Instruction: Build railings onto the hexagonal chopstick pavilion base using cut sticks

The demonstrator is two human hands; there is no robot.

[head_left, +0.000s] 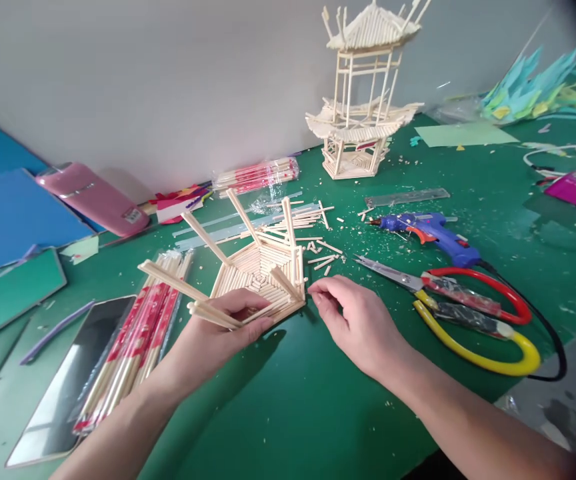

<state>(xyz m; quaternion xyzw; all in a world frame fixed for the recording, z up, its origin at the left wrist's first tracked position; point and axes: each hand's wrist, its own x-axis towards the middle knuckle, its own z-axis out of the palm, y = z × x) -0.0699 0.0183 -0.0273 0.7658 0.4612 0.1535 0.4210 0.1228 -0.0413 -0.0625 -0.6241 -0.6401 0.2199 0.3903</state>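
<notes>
"My bare forearms point(453, 407) are closest, reaching in from eight and four o'clock."

"And your left hand point(213, 343)?"

"At seven o'clock, thumb and fingers gripping the near edge of a six-sided stick frame point(255, 273). That frame sits on the green table point(318, 420), just off centre towards eight, its posts slanting up."

"What about the right hand point(355, 320)?"

"Between four and five, just beside the frame's corner. My fingers are curled to a narrow pinch; I can't tell whether they hold anything."

"What's around you?"

"Scissors point(463, 295) between three and four, a blue glue gun point(435, 233) at three, and a taller stick pavilion point(358, 130) at one. At eight, wrapped sticks point(143, 320) lie next to a phone point(68, 393)."
</notes>
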